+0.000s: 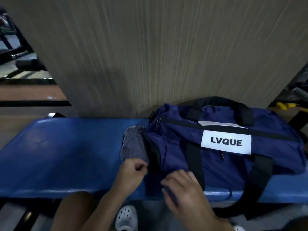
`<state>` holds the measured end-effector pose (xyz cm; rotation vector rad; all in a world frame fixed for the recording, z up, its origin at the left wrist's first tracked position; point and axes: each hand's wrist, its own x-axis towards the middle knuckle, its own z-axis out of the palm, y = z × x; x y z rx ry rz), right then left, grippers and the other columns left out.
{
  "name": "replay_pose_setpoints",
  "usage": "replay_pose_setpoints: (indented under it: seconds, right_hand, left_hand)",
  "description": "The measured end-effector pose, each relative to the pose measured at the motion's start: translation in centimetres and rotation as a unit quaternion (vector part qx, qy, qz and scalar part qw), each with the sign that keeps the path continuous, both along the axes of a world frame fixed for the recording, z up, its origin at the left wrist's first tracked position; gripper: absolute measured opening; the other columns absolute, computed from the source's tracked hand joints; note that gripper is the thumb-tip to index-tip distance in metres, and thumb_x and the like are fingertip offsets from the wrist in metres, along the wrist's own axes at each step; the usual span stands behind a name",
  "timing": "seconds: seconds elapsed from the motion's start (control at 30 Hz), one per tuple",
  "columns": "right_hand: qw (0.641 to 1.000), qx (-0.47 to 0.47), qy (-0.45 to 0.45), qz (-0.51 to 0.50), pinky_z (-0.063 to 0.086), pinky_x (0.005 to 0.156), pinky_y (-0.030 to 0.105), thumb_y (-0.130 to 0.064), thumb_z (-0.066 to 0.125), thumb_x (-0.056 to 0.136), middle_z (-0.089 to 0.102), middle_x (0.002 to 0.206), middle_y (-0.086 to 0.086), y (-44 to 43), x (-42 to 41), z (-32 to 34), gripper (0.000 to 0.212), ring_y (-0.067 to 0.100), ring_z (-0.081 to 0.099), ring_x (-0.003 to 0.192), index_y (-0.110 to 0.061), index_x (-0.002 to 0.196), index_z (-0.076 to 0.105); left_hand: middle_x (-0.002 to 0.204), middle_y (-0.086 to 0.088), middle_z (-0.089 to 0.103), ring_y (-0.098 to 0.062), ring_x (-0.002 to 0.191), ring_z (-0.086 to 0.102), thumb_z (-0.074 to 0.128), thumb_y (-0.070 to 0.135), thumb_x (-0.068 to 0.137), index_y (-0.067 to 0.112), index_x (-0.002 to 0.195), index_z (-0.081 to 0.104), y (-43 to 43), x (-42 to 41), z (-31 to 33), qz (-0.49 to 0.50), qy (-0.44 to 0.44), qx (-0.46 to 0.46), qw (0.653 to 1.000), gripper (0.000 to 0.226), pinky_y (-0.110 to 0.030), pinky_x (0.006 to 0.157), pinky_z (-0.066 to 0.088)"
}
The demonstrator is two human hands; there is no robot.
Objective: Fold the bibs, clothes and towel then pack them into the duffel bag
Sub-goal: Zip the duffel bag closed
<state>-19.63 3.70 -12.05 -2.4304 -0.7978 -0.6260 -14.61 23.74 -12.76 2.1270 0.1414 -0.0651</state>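
While right hand [181,190] rests on duffel bag [236,165], grip unclear; left hand [133,172] pinches grey cloth [133,144].

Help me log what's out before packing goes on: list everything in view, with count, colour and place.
duffel bag: one, navy with black straps, on the right half of the bench
label: one, white with black "LVQUE", on the bag's near side
grey cloth: one, grey, at the bag's left end, partly under it
bench: one, blue padded, across the middle
panel: one, beige wood grain, upright behind the bench
yellow object: one, far right behind the bag, too small to identify
clog: one plainly seen, white, on the floor below the bench
left hand: fingers curled, at the cloth's near edge
right hand: on the bag's near left corner, blurred
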Motion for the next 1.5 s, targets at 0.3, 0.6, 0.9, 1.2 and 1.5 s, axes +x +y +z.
replay_pose_setpoints:
  seconds: [0.3,0.6,0.9,1.2,1.5]
  right_hand:
    - [0.966,-0.174,0.062,-0.18,0.028,0.109,0.045,-0.024,0.077,0.07,0.048,0.141,0.006,1.7,1.5,-3.3,0.075,0.023,0.04,0.135,-0.02,0.138,0.047]
    - [0.973,-0.076,0.111,-0.186,0.024,0.108,0.034,-0.019,0.047,0.086,0.043,0.146,-0.006,1.3,3.1,-3.3,0.058,0.009,0.036,0.135,-0.022,0.144,0.039]
    - [0.978,-0.06,0.131,-0.153,0.019,0.11,0.03,-0.013,0.072,0.075,0.041,0.148,-0.005,0.8,3.0,-3.4,0.079,0.007,0.031,0.138,-0.023,0.146,0.037]
    - [0.981,-0.046,0.104,-0.159,0.018,0.11,0.029,-0.016,0.077,0.074,0.04,0.147,-0.007,1.1,3.1,-3.9,0.068,0.008,0.032,0.138,-0.023,0.134,0.045]
    - [0.98,-0.042,0.086,-0.176,0.019,0.111,0.034,-0.021,0.078,0.072,0.038,0.147,-0.004,1.6,3.1,-4.5,0.055,0.012,0.032,0.138,-0.023,0.12,0.052]
  left_hand:
    - [0.102,0.0,0.066,-0.019,0.096,0.058,0.061,0.015,0.088,0.017,0.098,0.072,-2.0,-1.2,-3.0,-0.084,-0.092,0.143,0.982,0.016,-0.04,0.083,0.051]
    - [0.137,0.02,0.045,-0.009,0.128,0.035,0.059,0.048,0.093,0.033,0.127,0.059,-3.6,-0.1,-3.1,-0.027,-0.077,0.219,0.972,0.037,-0.031,0.079,0.012]
    - [0.131,0.018,0.046,-0.013,0.123,0.035,0.057,0.051,0.093,0.036,0.119,0.062,-3.0,0.8,-3.5,-0.033,-0.097,0.262,0.959,0.031,-0.033,0.079,0.013]
    - [0.102,0.018,0.058,-0.007,0.107,0.041,0.061,0.044,0.094,0.032,0.089,0.07,-2.2,0.4,-3.7,-0.031,-0.112,0.192,0.974,0.016,-0.031,0.077,0.013]
    - [0.052,0.006,0.053,-0.011,0.054,0.048,0.062,0.023,0.085,0.025,0.056,0.043,-0.9,0.5,-4.3,-0.092,-0.183,0.098,0.974,0.035,-0.037,0.062,0.039]
